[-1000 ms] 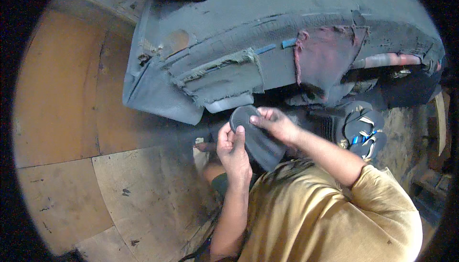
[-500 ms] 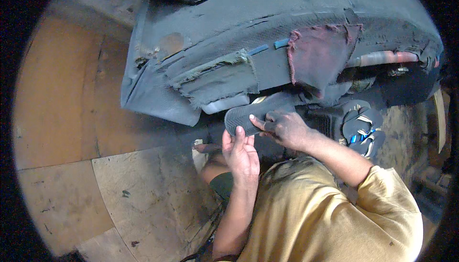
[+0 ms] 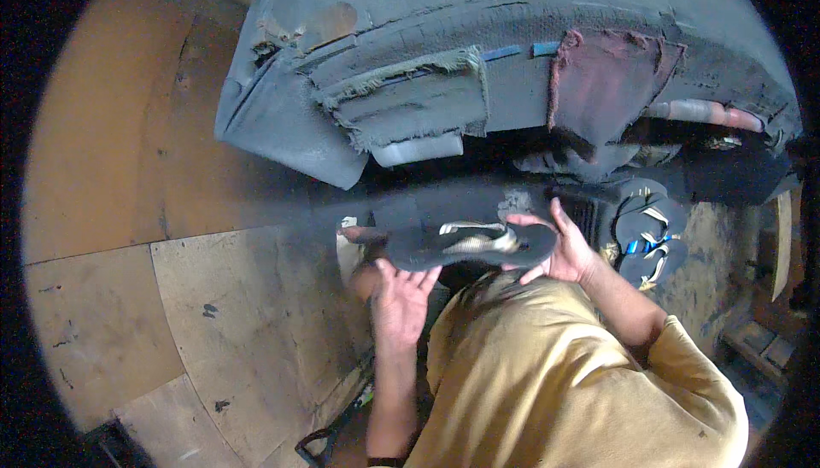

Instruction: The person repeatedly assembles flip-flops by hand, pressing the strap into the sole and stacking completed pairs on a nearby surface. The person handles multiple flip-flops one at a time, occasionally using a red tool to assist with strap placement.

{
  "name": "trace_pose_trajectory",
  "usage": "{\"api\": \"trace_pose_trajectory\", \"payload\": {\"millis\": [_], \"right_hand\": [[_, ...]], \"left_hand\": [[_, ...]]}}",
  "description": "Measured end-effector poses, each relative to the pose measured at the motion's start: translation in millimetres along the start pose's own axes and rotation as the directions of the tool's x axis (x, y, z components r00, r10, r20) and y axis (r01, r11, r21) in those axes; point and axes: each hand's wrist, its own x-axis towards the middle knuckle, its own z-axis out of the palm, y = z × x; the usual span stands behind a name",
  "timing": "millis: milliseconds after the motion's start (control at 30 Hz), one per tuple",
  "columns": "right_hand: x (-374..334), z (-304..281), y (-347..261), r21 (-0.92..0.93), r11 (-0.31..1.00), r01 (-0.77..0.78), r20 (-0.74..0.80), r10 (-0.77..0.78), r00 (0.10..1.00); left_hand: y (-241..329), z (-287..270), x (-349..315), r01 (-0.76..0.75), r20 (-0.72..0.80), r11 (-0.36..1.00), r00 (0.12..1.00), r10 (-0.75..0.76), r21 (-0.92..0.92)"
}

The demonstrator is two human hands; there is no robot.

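Note:
A dark flip-flop [image 3: 483, 246] with a pale strap lies across both hands, strap side up. My left hand [image 3: 401, 301] supports one end from below, its fingertips at the near edge of the sole. At the other end, the thumb and fingers of my right hand [image 3: 571, 250] hold the sole between them. To the right of that hand rests a pair of dark flip-flops [image 3: 642, 227] with pale straps and a blue band around them.
A large dusty, dark padded bench [image 3: 512, 20] fills the far side. From its edge hang a frayed greenish cloth [image 3: 414, 102] and a reddish cloth [image 3: 602, 79]. Worn boards [image 3: 248, 314] cover the floor at left. Dark blocks [image 3: 756, 340] sit at the right.
The flip-flop has turned over, from patterned sole showing to strap side up. My right hand has moved from pointing on the sole to holding one end. The view has shifted slightly.

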Motion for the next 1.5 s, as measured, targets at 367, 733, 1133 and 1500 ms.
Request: {"api": "trace_pose_trajectory", "payload": {"millis": [367,733,1133,1500], "right_hand": [[18.1,69.8,-1.4,-0.911,-0.412,0.022,0.227,-0.454,0.861],[90.2,50.7,18.7,-0.898,-0.437,0.049,0.351,-0.646,0.678],[64.6,96.4,-50.1,-0.758,-0.617,0.21,0.449,-0.26,0.855],[57.4,166.0,-35.4,-0.663,-0.631,0.404,0.591,-0.108,0.8]], "left_hand": [[-22.9,49.2,33.5,-0.321,0.116,0.815,0.945,0.304,0.482],[-1.7,93.6,61.7,-0.479,0.312,0.349,0.844,0.436,0.806],[21.1,92.5,25.8,-0.341,0.002,0.596,0.869,0.494,0.727],[54.7,74.5,-42.2,-0.5,0.058,0.453,0.716,0.695,0.738]]}}
